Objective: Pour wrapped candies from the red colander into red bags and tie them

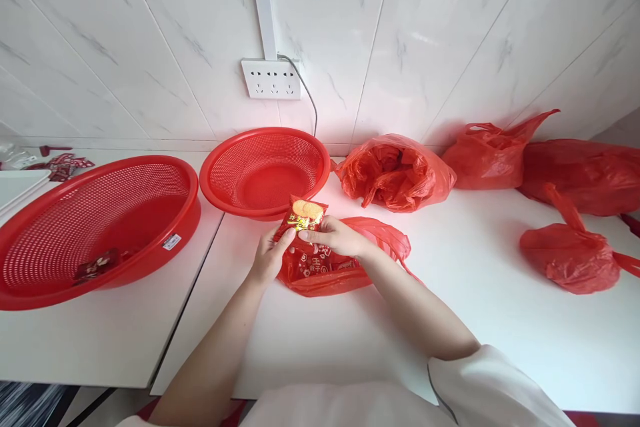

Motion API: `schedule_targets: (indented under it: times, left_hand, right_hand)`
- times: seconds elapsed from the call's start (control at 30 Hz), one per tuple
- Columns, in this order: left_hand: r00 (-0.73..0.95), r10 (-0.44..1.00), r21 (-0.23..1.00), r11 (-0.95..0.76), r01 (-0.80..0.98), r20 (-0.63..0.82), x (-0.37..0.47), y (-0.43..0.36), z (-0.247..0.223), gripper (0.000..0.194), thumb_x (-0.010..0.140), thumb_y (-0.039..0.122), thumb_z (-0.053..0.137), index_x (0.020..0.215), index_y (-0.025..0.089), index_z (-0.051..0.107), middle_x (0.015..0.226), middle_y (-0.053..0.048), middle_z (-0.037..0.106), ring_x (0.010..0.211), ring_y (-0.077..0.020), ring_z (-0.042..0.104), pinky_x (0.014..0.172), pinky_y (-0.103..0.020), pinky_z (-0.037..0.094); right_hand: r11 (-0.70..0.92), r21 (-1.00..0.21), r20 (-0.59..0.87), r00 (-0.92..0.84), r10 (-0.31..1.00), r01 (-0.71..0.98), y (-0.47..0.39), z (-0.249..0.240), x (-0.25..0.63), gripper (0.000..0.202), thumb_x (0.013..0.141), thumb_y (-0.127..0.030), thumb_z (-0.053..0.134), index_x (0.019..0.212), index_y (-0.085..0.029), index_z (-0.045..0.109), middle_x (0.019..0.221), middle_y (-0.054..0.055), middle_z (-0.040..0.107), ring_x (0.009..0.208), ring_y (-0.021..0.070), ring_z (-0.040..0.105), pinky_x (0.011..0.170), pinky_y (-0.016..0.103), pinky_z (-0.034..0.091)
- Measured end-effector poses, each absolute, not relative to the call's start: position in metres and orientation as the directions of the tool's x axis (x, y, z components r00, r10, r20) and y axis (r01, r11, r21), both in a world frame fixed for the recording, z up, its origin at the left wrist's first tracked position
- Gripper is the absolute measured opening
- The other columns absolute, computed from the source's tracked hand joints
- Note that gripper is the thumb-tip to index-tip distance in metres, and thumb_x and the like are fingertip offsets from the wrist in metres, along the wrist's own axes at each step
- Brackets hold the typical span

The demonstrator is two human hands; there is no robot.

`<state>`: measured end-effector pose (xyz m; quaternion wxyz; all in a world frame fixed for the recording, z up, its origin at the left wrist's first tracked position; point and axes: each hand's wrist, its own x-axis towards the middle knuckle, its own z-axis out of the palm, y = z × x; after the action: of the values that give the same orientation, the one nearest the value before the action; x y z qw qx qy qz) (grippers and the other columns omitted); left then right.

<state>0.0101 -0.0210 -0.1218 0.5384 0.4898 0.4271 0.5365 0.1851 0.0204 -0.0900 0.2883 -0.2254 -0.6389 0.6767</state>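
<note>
Between my two hands is a small red snack packet (304,213) with yellow round biscuits printed on it. My left hand (271,252) grips its left side, thumb on the front. My right hand (340,237) pinches the right side, with its thumb across the lower edge. Just below the packet, an opened red plastic bag (345,282) lies on the table with several red printed packets (316,261) inside. Behind my hands stands a round red plastic basket (260,190), with nothing visible in it.
A larger red basket (183,213) at left holds a few dark red packets (97,267). More red plastic bags stand on the right: a crumpled one (400,173), a tied one (570,257) and others by the wall. A power socket (273,79) with a cable is on the tiled wall.
</note>
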Motion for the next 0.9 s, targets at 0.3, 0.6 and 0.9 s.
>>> schedule_targets:
  times: [0.3,0.6,0.9]
  left_hand:
    - [0.049,0.993,0.985,-0.098,-0.145,0.106,0.006,-0.020,-0.126,0.031,0.083,0.039,0.063,0.100,0.014,0.069,0.078,-0.005,0.067,0.068,-0.0165,0.061,0.063,-0.027,0.046]
    - [0.090,0.978,0.975,-0.172,-0.144,0.186,0.008,-0.019,-0.123,0.025,0.086,0.033,0.060,0.101,0.014,0.069,0.093,-0.008,0.070,0.089,-0.0228,0.065,0.079,-0.032,0.050]
    - [0.214,0.954,0.962,-0.161,-0.220,0.209,0.000,-0.024,-0.109,0.025,0.085,0.032,0.061,0.100,0.014,0.071,0.094,-0.010,0.071,0.087,-0.0251,0.066,0.078,-0.035,0.051]
  right_hand:
    - [0.078,-0.987,0.155,-0.695,0.702,-0.141,0.019,-0.101,0.180,0.035,0.085,-0.045,0.060,0.096,-0.012,0.063,0.079,0.001,0.060,0.066,0.0106,0.051,0.063,0.025,0.047]
    - [0.200,-0.952,0.302,-0.603,0.738,-0.232,0.017,-0.111,0.168,0.032,0.082,-0.039,0.065,0.099,-0.012,0.065,0.089,0.003,0.063,0.084,0.0153,0.058,0.087,0.032,0.048]
    - [0.046,-0.998,0.062,-0.724,0.687,-0.043,0.028,-0.093,0.197,0.043,0.087,-0.056,0.052,0.081,-0.014,0.062,0.066,0.002,0.059,0.058,0.0122,0.055,0.058,0.026,0.047]
